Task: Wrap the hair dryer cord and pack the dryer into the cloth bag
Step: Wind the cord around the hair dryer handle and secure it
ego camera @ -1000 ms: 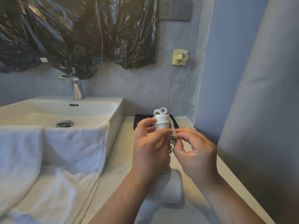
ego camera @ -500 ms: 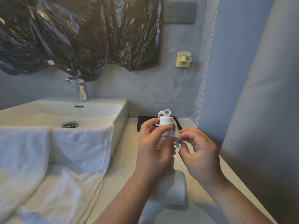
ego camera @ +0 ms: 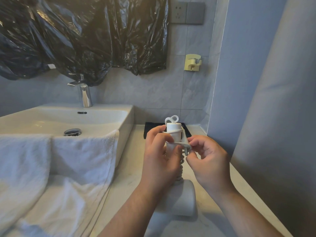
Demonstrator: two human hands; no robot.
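Note:
A white hair dryer (ego camera: 184, 199) stands handle-up on the counter, its body low between my forearms. My left hand (ego camera: 160, 158) grips the handle (ego camera: 173, 132), which has white cord (ego camera: 179, 143) wound around it; coiled cord shows below my fingers. My right hand (ego camera: 205, 161) pinches the plug end (ego camera: 186, 150) of the cord against the handle's right side. A dark cloth bag (ego camera: 148, 130) lies flat on the counter behind the dryer, mostly hidden by my hands.
A white sink (ego camera: 68, 118) with a chrome faucet (ego camera: 84, 94) is at the left, white towels (ego camera: 56, 168) draped over its front. The wall holds a socket (ego camera: 178, 12) and a yellow holder (ego camera: 192, 62). A blue wall (ego camera: 256, 82) closes the right side.
My right hand has shifted the plug end slightly along the handle while the left hand keeps its grip. The camera view has tilted a little.

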